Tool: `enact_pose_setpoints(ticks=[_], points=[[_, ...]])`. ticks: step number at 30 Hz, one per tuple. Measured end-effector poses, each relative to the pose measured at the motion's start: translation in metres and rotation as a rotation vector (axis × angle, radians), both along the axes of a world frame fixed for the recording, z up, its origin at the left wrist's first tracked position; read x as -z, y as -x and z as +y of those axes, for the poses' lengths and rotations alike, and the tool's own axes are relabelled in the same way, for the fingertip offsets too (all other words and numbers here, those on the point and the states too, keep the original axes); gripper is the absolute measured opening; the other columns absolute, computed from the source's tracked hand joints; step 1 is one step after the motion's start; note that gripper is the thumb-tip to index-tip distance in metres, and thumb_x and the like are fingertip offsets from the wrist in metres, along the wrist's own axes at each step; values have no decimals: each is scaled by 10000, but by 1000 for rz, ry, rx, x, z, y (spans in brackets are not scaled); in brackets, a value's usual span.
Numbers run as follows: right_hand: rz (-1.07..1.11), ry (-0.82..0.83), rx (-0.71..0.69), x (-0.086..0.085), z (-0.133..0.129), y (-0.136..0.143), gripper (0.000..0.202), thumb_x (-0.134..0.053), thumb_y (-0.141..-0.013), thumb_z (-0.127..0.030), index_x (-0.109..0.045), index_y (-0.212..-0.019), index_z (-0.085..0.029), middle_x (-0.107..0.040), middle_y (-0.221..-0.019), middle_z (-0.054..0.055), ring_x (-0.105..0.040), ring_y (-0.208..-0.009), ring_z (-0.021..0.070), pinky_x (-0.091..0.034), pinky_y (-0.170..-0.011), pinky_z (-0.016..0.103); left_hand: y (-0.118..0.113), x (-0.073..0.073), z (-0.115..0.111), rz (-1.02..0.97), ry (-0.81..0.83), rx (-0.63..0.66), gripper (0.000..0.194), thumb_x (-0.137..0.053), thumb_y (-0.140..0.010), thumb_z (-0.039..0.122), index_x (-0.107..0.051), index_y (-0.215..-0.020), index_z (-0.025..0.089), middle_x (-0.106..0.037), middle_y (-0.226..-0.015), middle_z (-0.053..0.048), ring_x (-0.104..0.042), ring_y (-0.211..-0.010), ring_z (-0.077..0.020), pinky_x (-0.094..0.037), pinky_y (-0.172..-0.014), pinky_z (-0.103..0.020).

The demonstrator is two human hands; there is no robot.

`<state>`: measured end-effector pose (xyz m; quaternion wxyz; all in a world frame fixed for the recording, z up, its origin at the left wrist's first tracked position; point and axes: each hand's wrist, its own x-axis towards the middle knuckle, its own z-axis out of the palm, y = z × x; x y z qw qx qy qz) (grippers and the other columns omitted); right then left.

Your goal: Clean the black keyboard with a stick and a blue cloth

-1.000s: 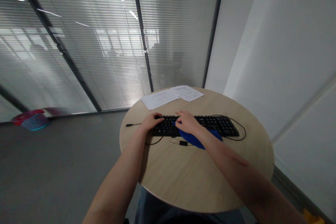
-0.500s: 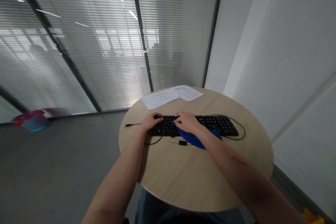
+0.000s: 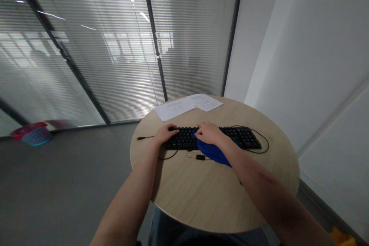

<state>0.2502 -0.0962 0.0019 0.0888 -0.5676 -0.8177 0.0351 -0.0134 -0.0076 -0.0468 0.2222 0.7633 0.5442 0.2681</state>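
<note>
A black keyboard (image 3: 184, 138) lies across the round table. My left hand (image 3: 165, 133) grips its left end, the thumb reaching over the keys and the fingers at the far edge. In my right hand (image 3: 210, 133) is a blue cloth (image 3: 215, 153), pinched and pressed on the keys near the middle. The rest of the cloth hangs over the keyboard's near edge onto the tabletop, partly under my right forearm. Just in front of the keyboard lies a small slim item (image 3: 200, 157) with a black middle and a clear end; its kind is unclear.
Printed paper sheets (image 3: 175, 108) lie at the far side of the wooden table (image 3: 184, 192). A black cable (image 3: 266, 140) loops off the keyboard's right end, and a plug (image 3: 140, 138) lies at the left. A red and blue basket (image 3: 36, 134) stands on the floor.
My right hand has slid a little to the right along the keys with the blue cloth, whose loose part has shifted. My left hand stays at the keyboard's left end.
</note>
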Motion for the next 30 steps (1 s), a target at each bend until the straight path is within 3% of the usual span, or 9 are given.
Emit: enact_pose_setpoints(ticks=[10,30], points=[[-22,-26,-31,0,-2,5,356,-465,-967,-416,-797,-1051,-316,-602,-1409,66,-520,-1281,338,-435,-1027,478,-1,1,1,-4,1,-13,466,-675,-751,509,-737,-1098,204,-760,-1102,-83,-688,-1042,-283,-519,-955,-373],[-2,-4,51,-1,-1,6,334,-493,-944,-422,-812,-949,-323,-661,-1325,65,-551,-1235,334,-445,-1005,477,0,-1,0,-10,17,-24,477,-682,-742,517,-731,-1104,212,-759,-1111,-80,-682,-1059,-287,-513,-968,-381]])
